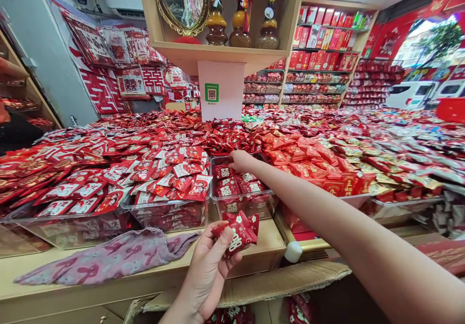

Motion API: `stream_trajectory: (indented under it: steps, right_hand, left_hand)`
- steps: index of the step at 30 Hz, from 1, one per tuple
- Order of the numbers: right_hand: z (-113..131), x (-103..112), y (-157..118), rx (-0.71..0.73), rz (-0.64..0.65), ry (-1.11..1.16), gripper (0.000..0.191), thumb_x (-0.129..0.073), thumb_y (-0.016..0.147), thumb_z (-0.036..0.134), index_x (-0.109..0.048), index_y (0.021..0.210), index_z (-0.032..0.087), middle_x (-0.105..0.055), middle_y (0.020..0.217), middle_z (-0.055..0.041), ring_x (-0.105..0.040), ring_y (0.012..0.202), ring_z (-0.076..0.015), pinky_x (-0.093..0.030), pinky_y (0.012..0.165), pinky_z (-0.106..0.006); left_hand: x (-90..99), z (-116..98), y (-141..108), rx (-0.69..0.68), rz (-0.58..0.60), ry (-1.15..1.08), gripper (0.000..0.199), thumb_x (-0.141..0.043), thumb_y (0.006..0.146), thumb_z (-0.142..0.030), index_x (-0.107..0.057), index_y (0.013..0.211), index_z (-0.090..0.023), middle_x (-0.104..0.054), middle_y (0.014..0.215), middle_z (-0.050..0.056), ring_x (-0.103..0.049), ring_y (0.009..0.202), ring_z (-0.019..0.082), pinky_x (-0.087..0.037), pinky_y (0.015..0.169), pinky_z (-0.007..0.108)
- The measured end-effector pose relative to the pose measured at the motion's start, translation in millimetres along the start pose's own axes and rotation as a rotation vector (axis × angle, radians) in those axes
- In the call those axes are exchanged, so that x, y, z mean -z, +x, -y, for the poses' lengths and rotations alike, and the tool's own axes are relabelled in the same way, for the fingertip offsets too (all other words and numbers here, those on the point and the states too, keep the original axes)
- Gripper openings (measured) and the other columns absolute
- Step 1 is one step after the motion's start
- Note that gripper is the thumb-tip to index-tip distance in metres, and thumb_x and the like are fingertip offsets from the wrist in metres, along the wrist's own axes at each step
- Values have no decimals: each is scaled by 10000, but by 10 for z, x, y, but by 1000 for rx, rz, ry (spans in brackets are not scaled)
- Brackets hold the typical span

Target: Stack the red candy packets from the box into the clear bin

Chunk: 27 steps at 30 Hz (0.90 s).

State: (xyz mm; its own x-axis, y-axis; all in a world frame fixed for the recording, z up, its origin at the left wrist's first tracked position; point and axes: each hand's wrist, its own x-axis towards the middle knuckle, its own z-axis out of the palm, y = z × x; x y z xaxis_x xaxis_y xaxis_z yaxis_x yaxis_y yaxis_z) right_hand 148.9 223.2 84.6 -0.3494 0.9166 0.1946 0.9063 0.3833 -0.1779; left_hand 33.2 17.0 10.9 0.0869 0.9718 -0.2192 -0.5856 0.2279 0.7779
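Observation:
My left hand (214,258) pinches red candy packets (240,234) with white printed characters and flowers between thumb and fingers, in front of the bins. More than one packet seems to be in that grip. Reaching forward, my right hand (242,162) is over the far part of a clear plastic bin (244,199), its fingers curled down. What those fingers hold, if anything, is hidden. Inside this bin lie similar dark red packets (225,187), laid in rows. Below my hands, an open cardboard box (283,280) contains more red packets (232,315).
Bins heaped with red and white packets (178,169) stand left, orange-red packets (305,157) right. A pink patterned cloth (109,261) lies on the counter's front edge. A pillar with a QR code (212,93) carries a shelf (221,50) overhead. A person's arm (12,69) shows far left.

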Motion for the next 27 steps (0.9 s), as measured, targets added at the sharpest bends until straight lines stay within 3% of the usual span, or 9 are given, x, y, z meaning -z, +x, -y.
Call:
stream_trajectory:
  steps: [6, 10, 13, 15, 17, 21, 23, 25, 27]
  right_hand:
    - [-44, -150, 162, -5, 5, 28, 128, -562, 682, 172, -654, 751, 117, -645, 770, -105, -580, 749, -189, -412, 661, -244]
    - [-104, 127, 22, 7, -125, 82, 200, -464, 763, 221, -627, 848, 143, -632, 814, -64, -551, 759, -150, -395, 673, -234]
    - [-72, 333, -330, 66, -164, 247, 233, -443, 773, 290, -608, 835, 138, -609, 746, -47, -517, 652, -123, -384, 582, -227]
    - [-3, 369, -662, 143, -32, 439, 200, -487, 740, 297, -602, 769, 136, -583, 658, -27, -478, 559, -98, -364, 511, -214]
    - [77, 335, -981, 222, 196, 582, 168, -515, 719, 283, -592, 748, 137, -562, 621, -5, -459, 521, -78, -359, 486, -197]
    - [153, 262, -1181, 348, 554, 588, 260, -497, 742, 363, -590, 792, 125, -561, 626, 2, -482, 532, -72, -373, 491, -181]
    - [135, 267, -993, 344, 473, 435, 337, -434, 780, 407, -600, 807, 115, -586, 653, -22, -513, 568, -91, -382, 516, -193]
    - [106, 271, -699, 290, 259, 130, 336, -392, 809, 365, -613, 853, 116, -623, 750, -54, -551, 665, -124, -391, 577, -215]
    - [86, 246, -414, 237, 167, -165, 276, -435, 786, 292, -628, 895, 127, -639, 850, -72, -568, 767, -160, -393, 633, -231]
  left_hand:
    - [-18, 9, -15, 21, -36, 51, 202, -633, 687, -303, -491, 792, -205, -640, 633, -28, -602, 481, 83, -368, 380, 129]
    - [-66, -31, -60, 48, -124, 8, 230, -655, 646, -331, -475, 731, -217, -586, 532, -73, -514, 371, 39, -318, 337, 111]
    - [-100, -88, -110, 94, -128, -51, 290, -689, 603, -322, -522, 828, -249, -607, 639, -79, -492, 379, 22, -336, 327, 107]
    - [-115, -114, -132, 133, -102, -67, 430, -710, 580, -319, -526, 968, -283, -620, 711, -71, -485, 384, 18, -350, 319, 108]
    - [-112, -111, -129, 167, -73, -72, 477, -722, 566, -338, -538, 999, -259, -606, 632, -69, -457, 349, 15, -342, 308, 106]
    - [-58, -43, -63, 231, -63, -79, 306, -704, 586, -381, -578, 758, -162, -508, 404, -82, -414, 276, 13, -292, 288, 96]
    - [-36, -19, -33, 252, -75, -85, 278, -708, 588, -364, -559, 707, -162, -521, 406, -77, -431, 287, 19, -296, 291, 96]
    - [-36, -19, -22, 261, -91, -80, 269, -712, 589, -347, -549, 698, -163, -541, 426, -71, -439, 297, 22, -303, 293, 98]
    - [-58, -42, -28, 253, -113, -63, 257, -700, 609, -340, -550, 715, -160, -548, 432, -66, -433, 294, 19, -298, 289, 95]
